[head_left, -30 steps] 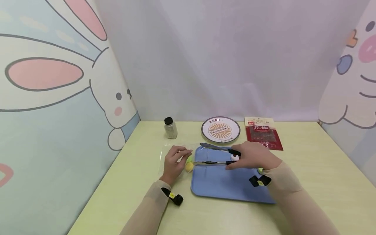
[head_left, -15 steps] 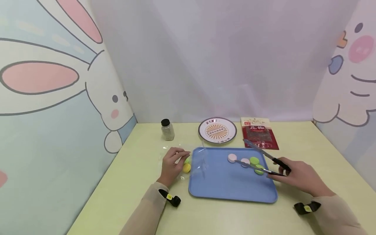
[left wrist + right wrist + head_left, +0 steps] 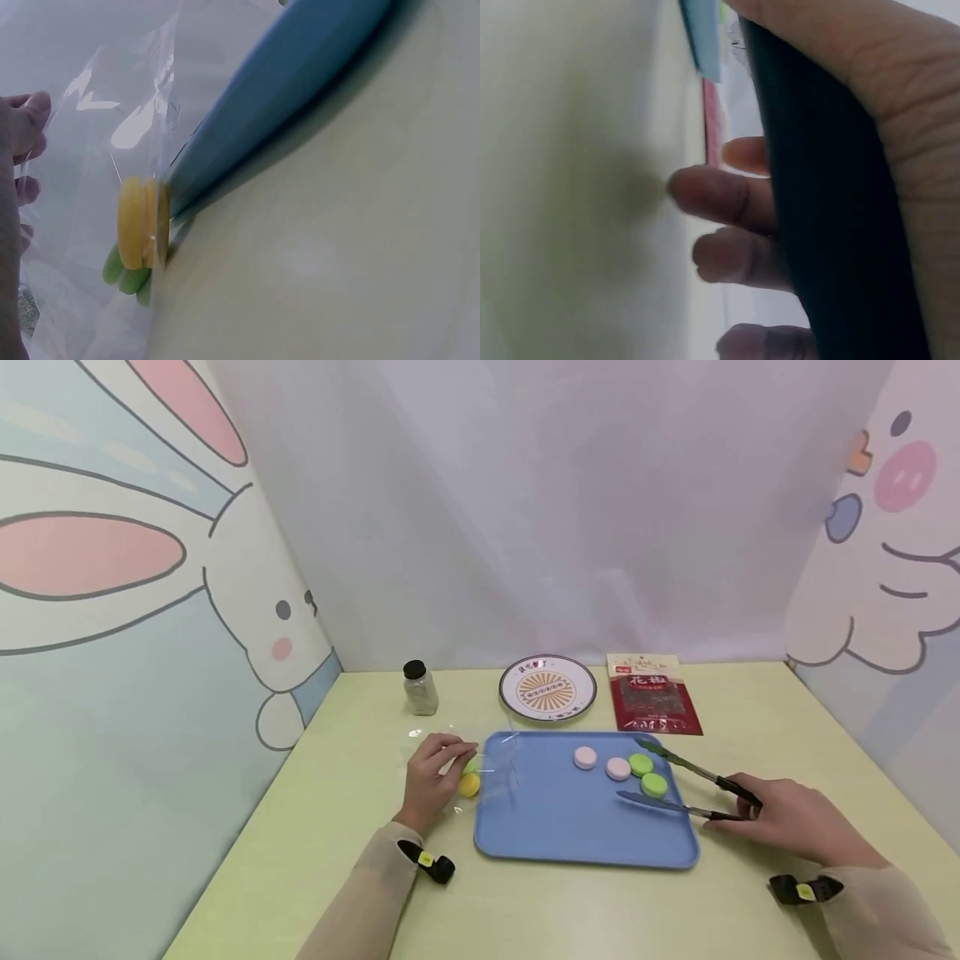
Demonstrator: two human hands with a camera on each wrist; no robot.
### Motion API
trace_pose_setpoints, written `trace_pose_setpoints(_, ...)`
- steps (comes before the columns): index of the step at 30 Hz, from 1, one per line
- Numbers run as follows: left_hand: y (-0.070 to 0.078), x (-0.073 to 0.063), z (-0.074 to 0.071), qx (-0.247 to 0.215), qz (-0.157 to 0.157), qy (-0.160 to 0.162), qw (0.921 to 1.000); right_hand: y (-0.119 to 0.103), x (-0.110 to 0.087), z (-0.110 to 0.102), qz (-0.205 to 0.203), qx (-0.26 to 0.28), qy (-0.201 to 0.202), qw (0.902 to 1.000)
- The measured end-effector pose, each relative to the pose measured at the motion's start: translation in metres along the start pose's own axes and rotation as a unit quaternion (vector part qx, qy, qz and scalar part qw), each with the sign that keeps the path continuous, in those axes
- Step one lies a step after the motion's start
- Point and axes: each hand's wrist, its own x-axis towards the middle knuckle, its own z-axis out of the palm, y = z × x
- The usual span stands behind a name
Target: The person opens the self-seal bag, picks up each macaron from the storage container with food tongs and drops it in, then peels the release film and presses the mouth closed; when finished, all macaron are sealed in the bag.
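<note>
My left hand (image 3: 435,781) pinches the edge of a clear plastic bag (image 3: 79,195) beside the tray's left edge. Inside the bag sit a yellow macaron (image 3: 133,221) and green macarons (image 3: 133,279). On the blue tray (image 3: 555,827) lie two pale pink macarons, a left one (image 3: 585,757) and a right one (image 3: 618,768), with two green macarons (image 3: 654,785) close by. My right hand (image 3: 787,818) grips black-handled tongs (image 3: 693,767) at the tray's right side. The tongs' arms are spread, their tips on either side of the green macarons.
Behind the tray stands a round patterned plate (image 3: 547,688). A red-and-cream spice packet (image 3: 652,697) lies to its right, and a black-lidded jar (image 3: 420,689) is at the back left. Cartoon-printed walls close off the table's left and right.
From over the tray's left part, my right hand has swung right with the tongs to the green macarons. My left hand keeps its hold on the bag.
</note>
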Motion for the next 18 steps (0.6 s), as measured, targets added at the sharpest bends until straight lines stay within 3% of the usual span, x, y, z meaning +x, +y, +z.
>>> trace_pose_setpoints(6,0.0,0.002,0.001,0.002,0.0,-0.007,1.0,0.004,-0.008,-0.012,0.037,-0.029,-0.004,0.9989)
trace_pose_setpoints(13,-0.001,0.003,0.001,0.004,0.004,-0.004,1.0,0.001,-0.015,-0.019,0.036,-0.004,-0.046,0.9983)
trace_pose_setpoints(18,-0.001,0.0,0.001,0.003,0.006,-0.001,1.0,0.0,-0.018,-0.021,0.027,-0.006,-0.042,0.9987)
